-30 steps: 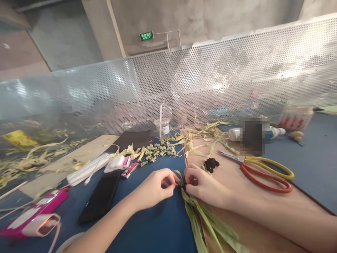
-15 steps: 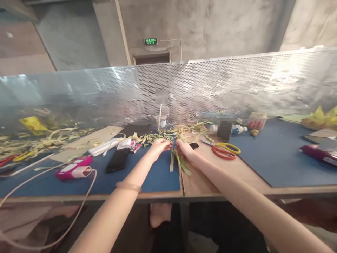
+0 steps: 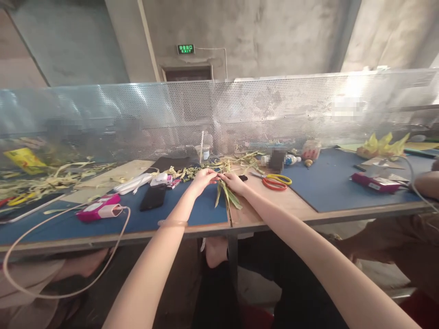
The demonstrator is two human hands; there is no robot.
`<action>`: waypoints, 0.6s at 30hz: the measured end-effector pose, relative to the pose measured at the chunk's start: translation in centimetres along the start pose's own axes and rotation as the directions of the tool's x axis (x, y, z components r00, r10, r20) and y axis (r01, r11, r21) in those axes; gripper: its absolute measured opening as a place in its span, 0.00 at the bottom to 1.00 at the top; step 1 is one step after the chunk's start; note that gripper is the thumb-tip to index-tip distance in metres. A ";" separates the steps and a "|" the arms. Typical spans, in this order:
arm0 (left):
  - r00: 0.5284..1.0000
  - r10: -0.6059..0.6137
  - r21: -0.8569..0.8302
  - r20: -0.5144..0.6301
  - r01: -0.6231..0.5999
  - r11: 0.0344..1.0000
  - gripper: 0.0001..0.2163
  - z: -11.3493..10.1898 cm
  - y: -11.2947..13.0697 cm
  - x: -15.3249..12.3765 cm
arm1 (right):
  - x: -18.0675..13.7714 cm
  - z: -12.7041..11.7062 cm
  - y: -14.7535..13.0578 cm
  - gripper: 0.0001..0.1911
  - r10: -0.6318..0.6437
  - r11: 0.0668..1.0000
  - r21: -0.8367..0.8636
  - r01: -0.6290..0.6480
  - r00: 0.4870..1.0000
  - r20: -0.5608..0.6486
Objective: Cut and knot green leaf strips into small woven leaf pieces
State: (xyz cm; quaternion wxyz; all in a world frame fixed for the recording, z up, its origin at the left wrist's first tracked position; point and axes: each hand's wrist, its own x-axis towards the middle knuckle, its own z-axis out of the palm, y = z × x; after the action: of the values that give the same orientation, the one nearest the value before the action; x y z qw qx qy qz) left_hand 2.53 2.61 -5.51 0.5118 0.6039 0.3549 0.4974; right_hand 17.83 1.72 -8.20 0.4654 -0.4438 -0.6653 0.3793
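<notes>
My left hand (image 3: 205, 176) and my right hand (image 3: 232, 181) meet fingertip to fingertip over the middle of the table. Both are closed in a pinch at the top of a small bunch of pale green leaf strips (image 3: 227, 196). The strips hang down below my right hand, over the seam between the blue mat and bare wood. What lies right between the fingertips is too small to make out. Just beyond my left hand is a heap of small green knotted pieces (image 3: 190, 172). Scissors with red and yellow handles (image 3: 274, 183) lie to the right of my right hand.
Left of me lie a black phone (image 3: 153, 197), a pink device with a cable (image 3: 99, 208) and a white power strip (image 3: 132, 183). A plastic cup with a straw (image 3: 203, 153) stands by the perforated metal screen (image 3: 260, 109). Another person's arm (image 3: 427, 184) shows at far right.
The view has swung right and tipped slightly, so the table things sit further left. My hands have come closer together, fingertips now touching, above the hanging strips.
</notes>
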 end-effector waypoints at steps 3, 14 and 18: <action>1.000 -0.023 0.019 0.006 0.022 1.000 0.02 -0.2 -0.3 -0.1 | -0.2 0.0 -0.1 0.19 -0.024 0.999 -0.044 0.024 1.000 0.000; 0.997 -0.051 0.096 0.065 0.045 0.994 0.07 -0.5 -0.9 0.1 | -2.0 -0.7 -1.3 0.18 -0.079 0.971 -0.225 0.078 0.997 0.006; 0.993 -0.076 0.131 0.087 0.065 0.989 0.09 -0.3 -1.3 0.3 | -1.7 -1.1 -1.0 0.14 -0.124 0.930 -0.350 0.110 0.992 -0.017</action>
State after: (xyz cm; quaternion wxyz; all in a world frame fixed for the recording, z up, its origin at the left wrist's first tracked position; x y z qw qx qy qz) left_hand 2.42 3.25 -6.73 0.5049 0.6448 0.3834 0.4270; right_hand 18.98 -0.14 -7.46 0.4140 -0.4860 -0.7380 0.2187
